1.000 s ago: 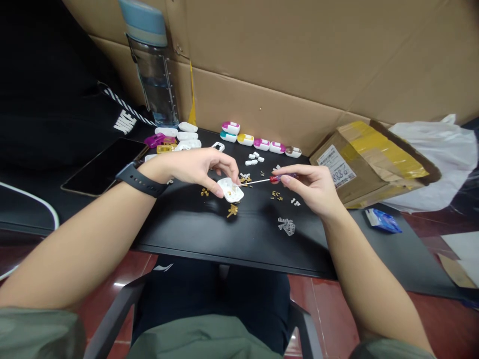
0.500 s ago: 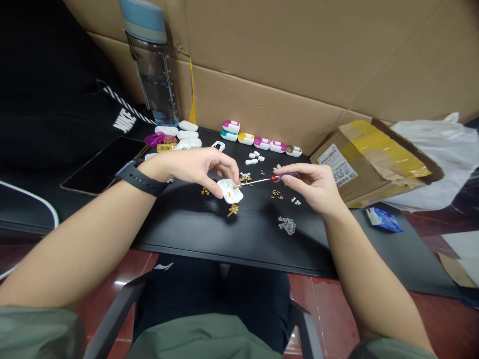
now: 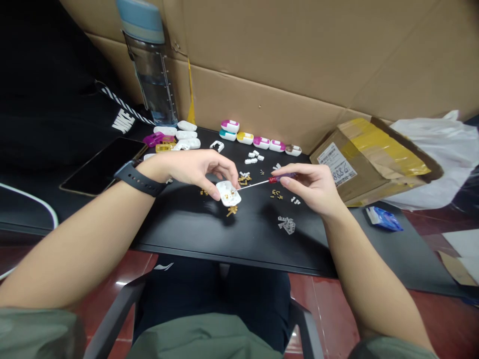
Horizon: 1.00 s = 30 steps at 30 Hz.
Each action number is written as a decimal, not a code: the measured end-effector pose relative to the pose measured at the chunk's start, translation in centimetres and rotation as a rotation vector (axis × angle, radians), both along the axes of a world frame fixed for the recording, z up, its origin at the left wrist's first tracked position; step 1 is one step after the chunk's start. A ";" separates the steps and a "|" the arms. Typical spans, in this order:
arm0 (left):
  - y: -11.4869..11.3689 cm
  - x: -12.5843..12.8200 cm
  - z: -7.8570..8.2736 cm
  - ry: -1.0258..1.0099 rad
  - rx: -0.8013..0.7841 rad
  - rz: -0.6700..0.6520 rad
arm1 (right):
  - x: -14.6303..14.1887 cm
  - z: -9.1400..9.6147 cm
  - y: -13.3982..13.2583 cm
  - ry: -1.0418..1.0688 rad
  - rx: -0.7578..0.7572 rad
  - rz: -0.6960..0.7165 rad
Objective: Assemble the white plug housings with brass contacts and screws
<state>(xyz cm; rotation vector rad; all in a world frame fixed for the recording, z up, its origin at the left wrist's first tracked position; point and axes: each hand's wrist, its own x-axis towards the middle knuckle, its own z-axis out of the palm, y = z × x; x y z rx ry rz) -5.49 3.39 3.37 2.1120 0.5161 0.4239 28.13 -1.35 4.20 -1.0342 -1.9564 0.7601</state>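
My left hand (image 3: 204, 170) is closed on a white plastic shell (image 3: 226, 195), thumb and fingers at its edges. Small brass-coloured parts sit inside the shell. My right hand (image 3: 310, 187) grips a screwdriver (image 3: 275, 178) by its red and purple handle. The thin shaft points left, and its tip is at the shell's interior. Brass contact strips (image 3: 232, 211) lie just below the shell. Beyond it are more brass pieces (image 3: 245, 180). Small brass screws or pins (image 3: 276, 193), white bits (image 3: 295, 200) and clear plastic pieces (image 3: 286, 225) lie near my right hand.
At the back stands a row of coloured and white housings (image 3: 261, 143). White and coloured shells (image 3: 187, 134), a phone (image 3: 103, 167) and a water bottle (image 3: 149, 75) are on the left. A taped cardboard box (image 3: 370, 159) and a blue packet (image 3: 384, 219) lie to the right.
The white shell has tilted slightly and shifted a little left and down. The screwdriver's tip has moved slightly left and down with it. Both hands keep their grips.
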 end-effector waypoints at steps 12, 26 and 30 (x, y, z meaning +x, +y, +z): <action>0.2 -0.1 0.0 0.013 -0.106 -0.050 | 0.0 -0.2 0.2 0.016 0.015 0.034; 0.3 -0.2 0.0 0.042 -0.159 -0.081 | -0.2 -0.1 0.4 0.046 0.012 0.111; 0.2 -0.1 0.2 0.054 -0.151 -0.079 | -0.1 -0.1 0.4 0.051 0.017 0.120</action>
